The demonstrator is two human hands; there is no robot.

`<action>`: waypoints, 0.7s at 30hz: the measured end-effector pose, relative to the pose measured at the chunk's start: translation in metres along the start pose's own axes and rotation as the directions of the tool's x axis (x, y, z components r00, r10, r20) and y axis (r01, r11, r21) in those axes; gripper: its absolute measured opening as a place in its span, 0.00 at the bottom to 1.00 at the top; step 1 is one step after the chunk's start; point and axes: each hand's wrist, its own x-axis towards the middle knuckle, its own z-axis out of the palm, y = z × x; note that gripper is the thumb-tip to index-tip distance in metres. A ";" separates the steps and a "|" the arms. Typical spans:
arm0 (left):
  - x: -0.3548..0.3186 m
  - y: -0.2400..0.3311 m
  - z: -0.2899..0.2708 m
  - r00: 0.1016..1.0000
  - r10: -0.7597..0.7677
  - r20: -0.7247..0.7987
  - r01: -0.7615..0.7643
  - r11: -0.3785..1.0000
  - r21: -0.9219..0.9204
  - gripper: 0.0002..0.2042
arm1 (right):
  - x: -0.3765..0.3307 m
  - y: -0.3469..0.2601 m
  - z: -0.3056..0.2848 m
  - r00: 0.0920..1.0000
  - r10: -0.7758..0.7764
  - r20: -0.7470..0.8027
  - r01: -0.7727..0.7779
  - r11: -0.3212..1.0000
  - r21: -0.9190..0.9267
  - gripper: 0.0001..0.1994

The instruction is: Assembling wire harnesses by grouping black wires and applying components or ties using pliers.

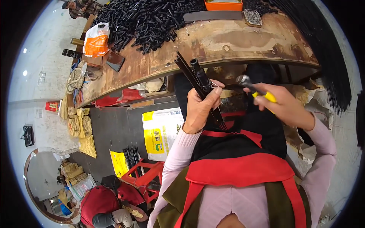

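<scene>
My left hand (203,104) is closed round a bundle of thin black rods (183,68), which slants from the table edge down toward my lap. Beside the rods, in the same grip, stands a black tubular part (200,74) with a ringed, hollow top. Thin light-coloured pieces show at my left thumb and fingertips, too small to name. To the right, my right hand (275,100) grips pliers (266,95) with black and yellow handles. Their silver head is blurred and points at the tubular part, a short gap away from it.
A wooden table (228,41) curves ahead, heaped with black tubular parts (148,22). On it are an orange box (223,5), a grey strip (213,16) and a plastic bag (97,40). Long black rods (323,49) hang at the right. A person (100,205) bends near a red stool (146,174).
</scene>
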 end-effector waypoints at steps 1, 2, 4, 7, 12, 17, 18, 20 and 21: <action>0.001 0.000 0.002 1.000 -0.008 0.022 0.008 1.000 0.009 0.12 | 0.001 0.005 0.007 0.983 -0.173 -0.056 0.163 0.975 -0.148 0.16; 0.001 -0.001 0.003 1.000 -0.008 0.022 0.007 1.000 0.007 0.12 | 0.003 0.011 0.012 0.934 -0.348 -0.084 0.309 0.903 -0.300 0.17; 0.001 -0.004 0.006 0.996 0.049 0.080 -0.052 0.998 0.029 0.16 | 0.004 0.008 0.015 0.944 -0.327 -0.044 0.300 0.905 -0.302 0.17; -0.001 -0.005 0.006 0.992 0.043 0.116 -0.048 0.998 0.044 0.19 | 0.007 0.009 0.019 0.944 -0.331 0.001 0.317 0.904 -0.286 0.18; -0.001 -0.003 0.011 0.989 0.001 0.148 -0.013 0.996 0.083 0.20 | 0.012 0.004 0.012 0.915 -0.401 0.040 0.393 0.869 -0.300 0.17; -0.002 0.002 0.006 0.978 -0.019 0.206 -0.023 0.980 0.196 0.24 | 0.006 -0.017 -0.010 0.939 -0.276 0.204 0.339 0.840 -0.423 0.20; -0.005 0.004 0.008 0.979 -0.019 0.203 -0.022 0.981 0.194 0.24 | 0.006 -0.016 -0.007 0.939 -0.275 0.207 0.339 0.841 -0.422 0.20; -0.003 0.005 0.014 0.950 -0.078 0.301 0.034 0.988 0.148 0.25 | 0.002 -0.019 0.000 0.795 0.276 0.540 -0.455 0.860 0.231 0.22; -0.002 0.005 0.010 0.953 -0.086 0.289 0.023 0.977 0.213 0.24 | -0.005 -0.026 0.005 0.951 0.140 0.274 -0.132 0.990 -0.049 0.19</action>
